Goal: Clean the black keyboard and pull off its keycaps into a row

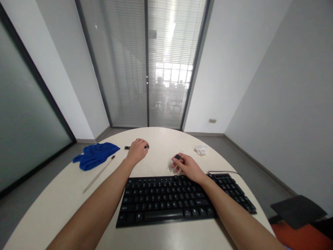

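Observation:
My left hand [138, 150] lies palm-down on the far part of the table, fingers curled together over a short row of small black keycaps [126, 148]. Keycaps show on both sides of the hand; those beneath it are hidden. Between the thumb and fingers of my right hand [187, 166] is a small black keycap [178, 157], held just above the table, beyond the keyboard. A thin, clear object [183, 150] shows past these fingers, too faint to name. The black keyboard [163, 198] lies in front of me, with my right forearm across its right part.
A crumpled blue cloth [97, 155] and a thin brush [99, 174] lie at the left of the round table [65, 208]. At the right are a crumpled white tissue [201, 150] and the keyboard's cable [223, 171]. A chair [299, 211] stands beyond the right edge.

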`<state>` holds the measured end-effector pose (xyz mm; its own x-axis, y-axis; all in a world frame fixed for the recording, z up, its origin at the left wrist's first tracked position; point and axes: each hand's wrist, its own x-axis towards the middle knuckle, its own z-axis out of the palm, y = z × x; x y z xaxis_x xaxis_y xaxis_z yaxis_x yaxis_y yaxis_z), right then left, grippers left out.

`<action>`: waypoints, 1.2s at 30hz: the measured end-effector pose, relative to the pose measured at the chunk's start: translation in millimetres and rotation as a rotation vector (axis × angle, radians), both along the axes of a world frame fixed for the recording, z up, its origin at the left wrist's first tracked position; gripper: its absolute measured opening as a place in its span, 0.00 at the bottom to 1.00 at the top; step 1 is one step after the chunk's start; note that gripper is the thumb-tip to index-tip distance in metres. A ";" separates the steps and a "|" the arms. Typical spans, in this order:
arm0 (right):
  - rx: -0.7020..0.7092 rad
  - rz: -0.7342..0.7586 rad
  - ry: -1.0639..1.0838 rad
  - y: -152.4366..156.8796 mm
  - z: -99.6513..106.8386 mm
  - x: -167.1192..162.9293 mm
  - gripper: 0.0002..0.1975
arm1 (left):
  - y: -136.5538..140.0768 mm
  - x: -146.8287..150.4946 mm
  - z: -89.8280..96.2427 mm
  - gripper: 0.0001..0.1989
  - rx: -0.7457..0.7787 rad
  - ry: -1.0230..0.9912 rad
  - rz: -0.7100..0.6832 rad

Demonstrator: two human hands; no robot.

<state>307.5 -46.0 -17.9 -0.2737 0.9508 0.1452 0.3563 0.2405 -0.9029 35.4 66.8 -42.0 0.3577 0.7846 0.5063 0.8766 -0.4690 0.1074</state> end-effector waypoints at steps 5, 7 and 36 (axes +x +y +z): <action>0.001 -0.005 0.013 0.3 0.7 -0.3 0.20 | 0.0 0.5 -0.4 0.08 -0.008 -0.002 0.003; 0.004 -0.012 0.012 -1.0 4.5 0.7 0.20 | 0.2 0.4 -0.5 0.08 -0.012 -0.004 0.000; 0.210 0.187 -0.373 -20.4 33.5 17.7 0.13 | -119.4 65.3 70.5 0.14 -0.724 0.107 -0.564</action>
<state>325.2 -66.4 15.6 -0.5079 0.8407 0.1879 0.5804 0.4952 -0.6465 100.7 -52.5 28.5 0.7997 0.5924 -0.0977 0.5611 -0.6795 0.4727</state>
